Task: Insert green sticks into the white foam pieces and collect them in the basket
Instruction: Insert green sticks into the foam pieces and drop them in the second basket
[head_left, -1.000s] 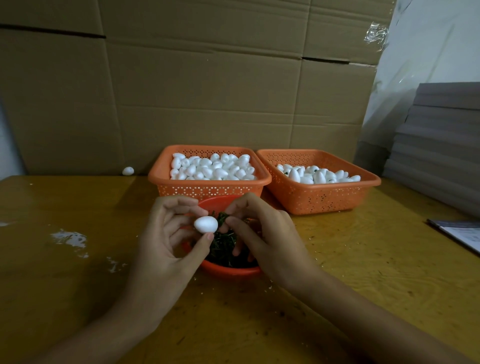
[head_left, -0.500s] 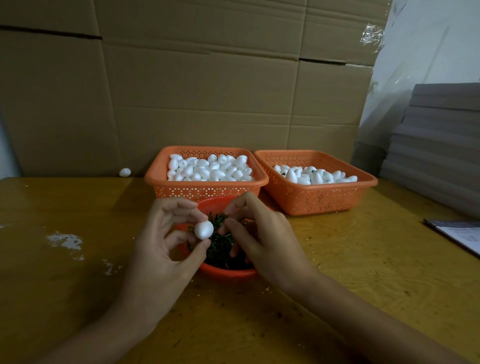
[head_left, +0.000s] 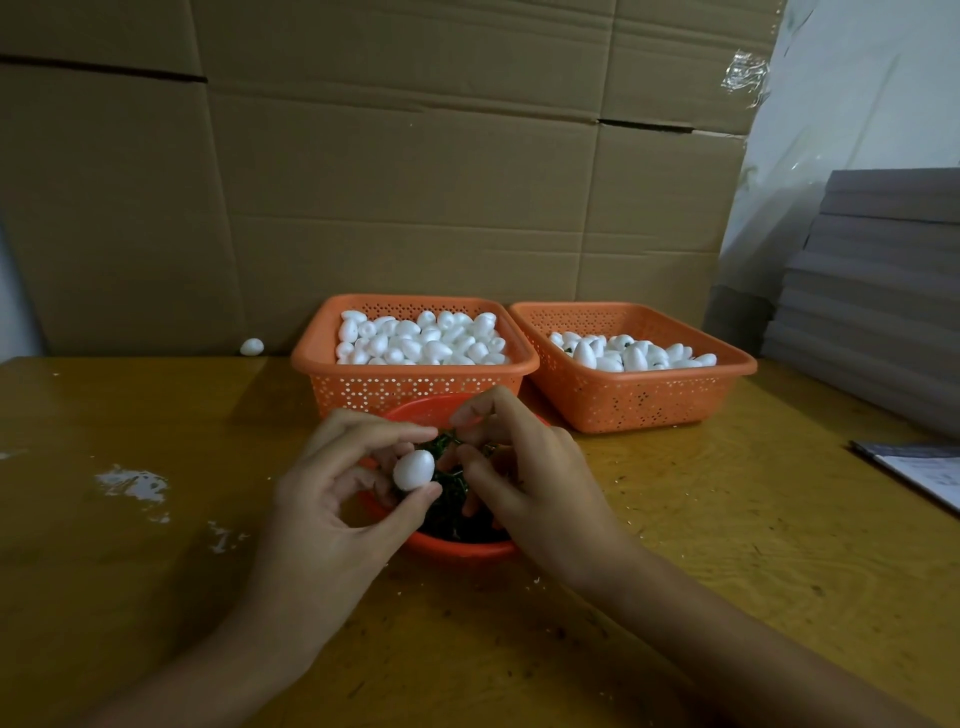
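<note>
My left hand (head_left: 332, 499) pinches a white egg-shaped foam piece (head_left: 413, 470) between thumb and fingers, above the red bowl (head_left: 457, 548). The bowl holds a heap of dark green sticks (head_left: 452, 493). My right hand (head_left: 524, 478) hovers over the bowl with its fingers curled down among the sticks; whether it pinches one is hidden. Behind the bowl stand two orange baskets: the left basket (head_left: 322, 358) is full of plain foam pieces, the right basket (head_left: 737, 364) holds foam pieces with bits of green showing.
A loose foam piece (head_left: 252, 346) lies at the table's back edge by the cardboard wall (head_left: 395, 197). Grey boards (head_left: 883, 291) are stacked at the right, with a printed sheet (head_left: 924, 470) on the table before them. White smears (head_left: 132, 486) mark the tabletop at the left.
The foam piece in my left hand has turned from lying sideways to more upright. My right hand's fingers have shifted slightly within the green sticks. Both hands stay over the bowl.
</note>
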